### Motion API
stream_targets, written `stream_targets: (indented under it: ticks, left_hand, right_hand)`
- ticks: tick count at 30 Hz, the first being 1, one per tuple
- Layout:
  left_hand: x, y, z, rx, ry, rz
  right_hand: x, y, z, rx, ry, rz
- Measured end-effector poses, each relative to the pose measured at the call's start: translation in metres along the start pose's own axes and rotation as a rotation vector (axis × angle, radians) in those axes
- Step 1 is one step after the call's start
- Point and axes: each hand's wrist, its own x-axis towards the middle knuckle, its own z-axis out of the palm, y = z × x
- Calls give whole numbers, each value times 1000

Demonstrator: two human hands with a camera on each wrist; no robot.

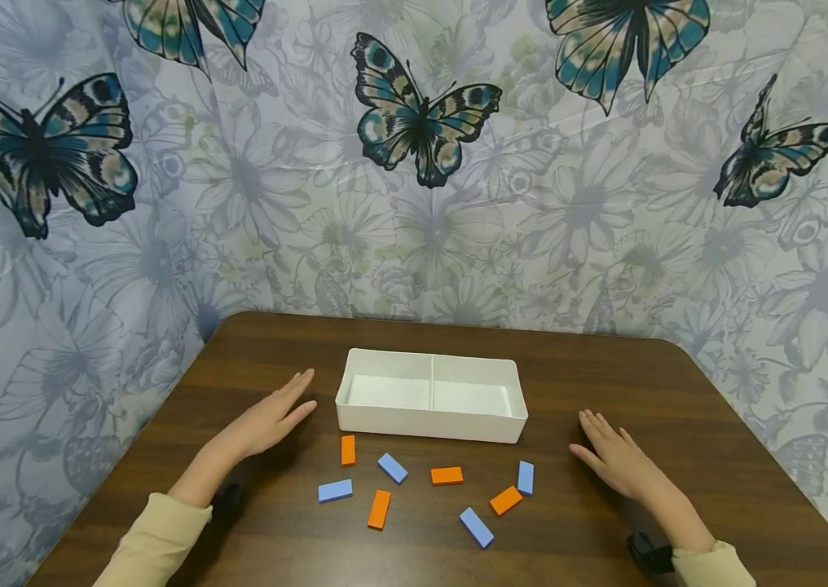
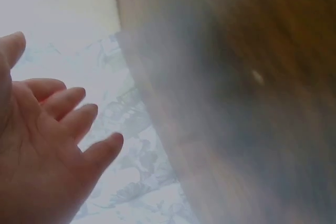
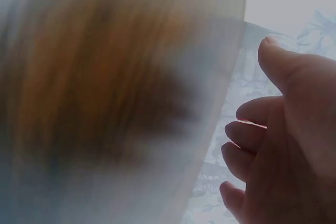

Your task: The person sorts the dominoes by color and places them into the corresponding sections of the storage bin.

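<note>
In the head view my left hand (image 1: 267, 421) is held over the table to the left of a white two-compartment box (image 1: 429, 425), palm down, fingers extended and holding nothing. My right hand (image 1: 615, 461) is over the table on the box's right side, fingers likewise extended and nothing in them. In front of the box lie several orange blocks (image 1: 447, 476) and several blue blocks (image 1: 476, 527), scattered flat. The nearest block to my right hand is an upright-lying blue one (image 1: 526, 478). Both wrist views show the relaxed fingers with nothing between them.
The brown wooden table (image 1: 568, 367) has rounded far corners and reaches back to a butterfly-patterned cloth (image 1: 443, 244). A divider (image 1: 432, 383) splits the box across its middle. Dark straps (image 1: 649, 554) sit at the wrists, beside pale yellow sleeves (image 1: 157, 538).
</note>
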Motion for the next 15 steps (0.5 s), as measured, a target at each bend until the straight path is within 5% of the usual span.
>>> stream_targets:
  ticks: [10,15]
  left_hand:
    - [13,9,6,-345,-13,104]
    - [20,9,12,-440,-27,146]
  right_hand:
    - [0,-10,4,152,-44,-35]
    - [0,-17,2,190,-47,-45]
